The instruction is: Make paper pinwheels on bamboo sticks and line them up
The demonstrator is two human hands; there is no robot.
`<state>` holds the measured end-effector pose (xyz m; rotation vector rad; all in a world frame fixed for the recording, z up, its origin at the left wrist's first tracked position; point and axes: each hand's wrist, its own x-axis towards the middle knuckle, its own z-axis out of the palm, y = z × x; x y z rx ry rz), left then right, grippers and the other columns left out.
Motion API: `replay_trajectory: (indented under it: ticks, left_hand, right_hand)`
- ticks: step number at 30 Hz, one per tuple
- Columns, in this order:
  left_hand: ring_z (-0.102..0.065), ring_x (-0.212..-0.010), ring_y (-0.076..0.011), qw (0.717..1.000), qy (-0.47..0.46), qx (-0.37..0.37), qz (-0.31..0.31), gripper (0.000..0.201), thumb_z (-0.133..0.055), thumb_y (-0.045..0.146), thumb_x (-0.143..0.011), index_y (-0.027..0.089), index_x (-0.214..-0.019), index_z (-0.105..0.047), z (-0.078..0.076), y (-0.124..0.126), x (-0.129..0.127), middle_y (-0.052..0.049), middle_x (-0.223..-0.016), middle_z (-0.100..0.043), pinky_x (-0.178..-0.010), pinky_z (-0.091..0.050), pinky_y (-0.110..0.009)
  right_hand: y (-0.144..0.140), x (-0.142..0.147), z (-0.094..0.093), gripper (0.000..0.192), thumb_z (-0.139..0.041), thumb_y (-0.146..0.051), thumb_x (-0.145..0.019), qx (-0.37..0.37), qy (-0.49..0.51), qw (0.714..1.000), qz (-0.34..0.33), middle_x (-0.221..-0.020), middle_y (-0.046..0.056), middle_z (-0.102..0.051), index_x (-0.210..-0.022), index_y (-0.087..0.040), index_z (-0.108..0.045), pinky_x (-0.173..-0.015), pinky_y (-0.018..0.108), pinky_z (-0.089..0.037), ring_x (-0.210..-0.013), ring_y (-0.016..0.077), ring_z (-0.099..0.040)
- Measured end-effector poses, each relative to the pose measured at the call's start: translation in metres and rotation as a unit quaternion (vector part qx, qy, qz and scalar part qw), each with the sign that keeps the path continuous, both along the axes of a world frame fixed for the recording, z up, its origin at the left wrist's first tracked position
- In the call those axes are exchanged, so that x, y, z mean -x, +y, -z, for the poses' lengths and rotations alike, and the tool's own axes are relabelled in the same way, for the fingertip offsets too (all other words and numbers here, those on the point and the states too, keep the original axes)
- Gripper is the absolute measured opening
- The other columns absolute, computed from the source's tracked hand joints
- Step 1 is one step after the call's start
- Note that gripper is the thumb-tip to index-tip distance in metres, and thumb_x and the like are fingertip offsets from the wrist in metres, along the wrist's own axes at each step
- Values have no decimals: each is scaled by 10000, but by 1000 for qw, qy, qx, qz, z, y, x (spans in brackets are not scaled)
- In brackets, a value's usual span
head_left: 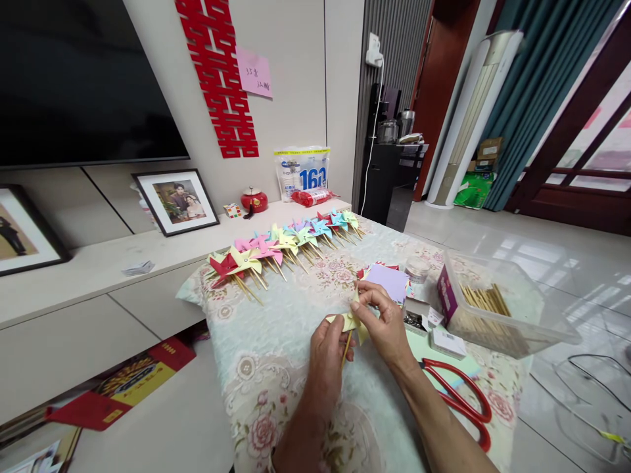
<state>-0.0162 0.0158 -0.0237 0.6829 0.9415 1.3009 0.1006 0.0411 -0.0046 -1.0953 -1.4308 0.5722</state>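
Observation:
Both my hands meet over the floral tablecloth [276, 368]. My left hand [329, 348] pinches a thin wooden stick [346, 348] from below. My right hand [383, 322] grips the folded yellow paper pinwheel [353, 320] at the top of that stick. Just beyond my fingers lies a stack of coloured paper squares [392, 279], a purple sheet on top. A row of several finished pinwheels [283, 246] in red, yellow, pink, green and blue lies along the table's far edge.
A clear plastic bin [497, 309] holding wooden sticks stands at the right. Red scissors [461, 394] lie by my right forearm. A small open box of pins [417, 318] and a round container [418, 268] sit nearby. Behind the table runs a low white shelf [98, 263] with framed photos.

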Motion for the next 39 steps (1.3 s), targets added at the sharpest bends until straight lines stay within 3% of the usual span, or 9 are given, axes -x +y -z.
replay_trajectory:
  ticks: [5, 9, 14, 17, 26, 30, 34, 39]
  left_hand:
    - [-580, -603, -140, 999, -35, 14, 4, 340, -680, 484, -778, 156, -814, -599, 3, 2, 2, -33, -759, -647, -479, -386, -237]
    - [-572, -563, -128, 997, -63, 53, -4, 385, -722, 477, -717, 130, -856, -628, 1, 6, 5, -50, -759, -679, -473, -369, -233]
    - [-544, -537, -112, 992, -103, 70, -37, 446, -762, 485, -664, 113, -888, -658, -5, 9, 10, -49, -746, -689, -465, -357, -229]
    - [-535, -552, -114, 991, -107, 64, -48, 442, -772, 506, -661, 126, -854, -656, -6, 9, 10, -37, -714, -675, -462, -357, -228]
    - [-460, -535, -100, 996, -80, 33, -11, 425, -725, 542, -716, 138, -824, -649, -5, 5, 4, 3, -662, -590, -472, -326, -225]
    - [-451, -557, -109, 996, -80, 14, -21, 291, -722, 432, -718, 167, -712, -601, -7, 5, 4, 12, -647, -553, -479, -318, -228]
    - [-457, -591, -109, 995, -93, -22, -27, 139, -722, 236, -637, 160, -730, -653, -7, 10, 8, 11, -686, -575, -512, -348, -231]
    - [-518, -663, -119, 986, -137, -18, -98, 195, -720, 125, -553, 151, -743, -681, 3, 18, 16, -11, -762, -621, -555, -398, -231]
  right_hand:
    - [2, -2, 3, 105, -661, -314, -842, -10, 11, 1000, 8, -1200, 121, -667, -837, -216, -697, -1011, 474, -413, -1178, 293, -586]
    - [3, -7, 4, 190, -667, -323, -846, -12, -7, 1000, 11, -1291, 109, -625, -1013, -240, -700, -1031, 499, -423, -1232, 295, -555]
    - [6, -7, 6, 594, -729, -337, -795, -43, -126, 991, -9, -1476, 131, -441, -1359, -268, -555, -1112, 546, -352, -1389, 326, -385]
    - [6, -1, 12, 752, -738, -332, -782, -54, -204, 977, -6, -1525, 132, -348, -1469, -285, -436, -1124, 569, -327, -1410, 352, -333]
    - [11, -1, 25, 830, -746, -314, -781, -68, -275, 959, 18, -1525, 142, -336, -1514, -280, -357, -1102, 555, -354, -1388, 362, -346]
    - [9, 1, 21, 796, -737, -326, -794, -66, -263, 962, 15, -1519, 149, -354, -1502, -265, -379, -1113, 560, -334, -1398, 363, -335]
    - [6, 3, 16, 738, -689, -311, -826, -58, -239, 969, 11, -1524, 136, -365, -1499, -283, -389, -1119, 567, -331, -1408, 353, -340]
    - [8, 3, 22, 536, -613, -262, -857, -37, -174, 983, 38, -1417, 154, -494, -1382, -207, -522, -1096, 509, -381, -1325, 312, -453]
